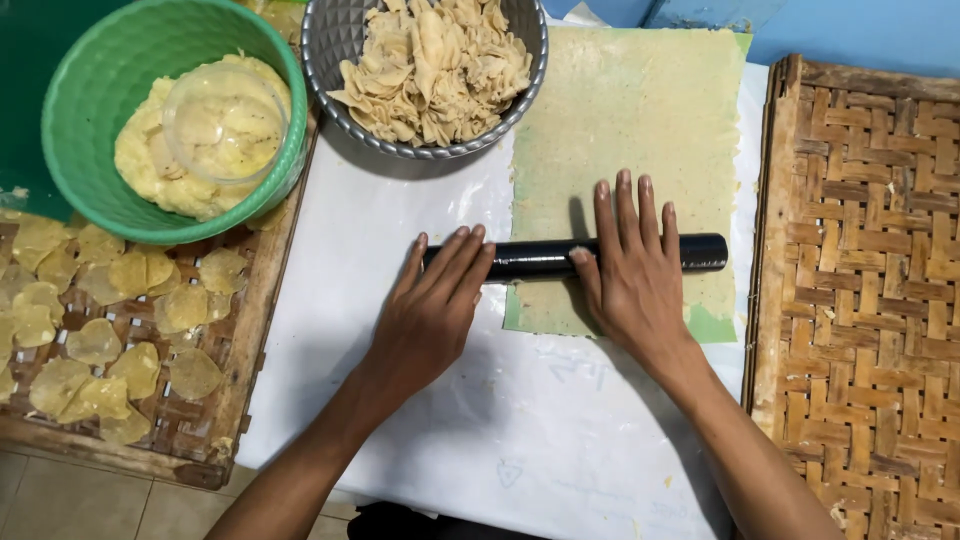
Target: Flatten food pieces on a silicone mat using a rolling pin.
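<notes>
A black cylindrical roller (540, 258) lies crosswise over the near part of a thin yellow dough sheet (630, 120) spread on a green backing on the white work surface (420, 400). My left hand (430, 310) rests flat with fingers stretched over the roller's left end. My right hand (630, 265) lies palm down on the roller's right half, fingers spread onto the dough. Neither hand wraps around the roller.
A green bowl (75, 110) of yellow batter with a clear cup in it sits far left. A grey metal bowl (335, 60) holds dough scraps. A woven tray (240, 330) at left carries several round yellow discs. Another woven bamboo tray (860, 300) lies at right.
</notes>
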